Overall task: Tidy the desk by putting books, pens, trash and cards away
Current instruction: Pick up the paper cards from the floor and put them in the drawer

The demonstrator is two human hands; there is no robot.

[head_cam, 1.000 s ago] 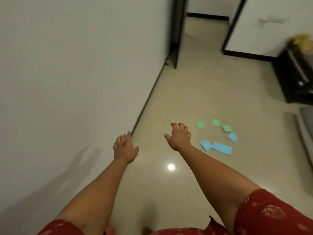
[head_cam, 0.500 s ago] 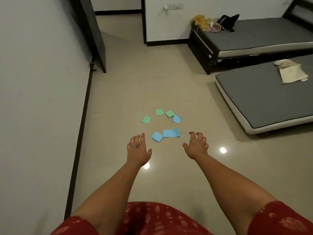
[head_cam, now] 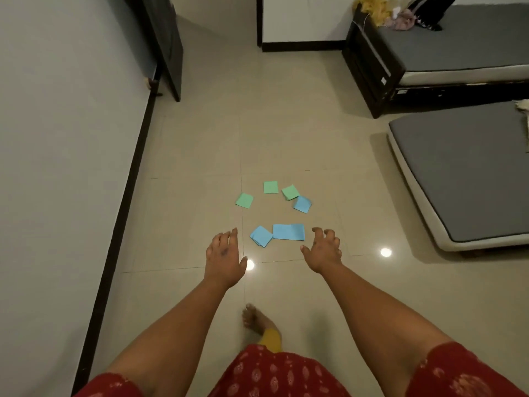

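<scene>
Long blue card (head_cam: 288,232) flat on floor (head_cam: 200,156), long axis left-right, between empty, loosely spread hands (head_cam: 224,257) (head_cam: 323,252).

three cards (head_cam: 270,187) are green, and three more cards (head_cam: 288,232) are light blue, all plain. the floor (head_cam: 286,133) is glossy beige tile with white light spots. the wall (head_cam: 63,138) is pale grey with a black skirting (head_cam: 114,239). the mattress (head_cam: 463,173) is grey on a cream base. the sleeve (head_cam: 469,371) and dress (head_cam: 274,376) are red with a small paler motif. the trouser cuff (head_cam: 270,340) is mustard yellow.
</scene>
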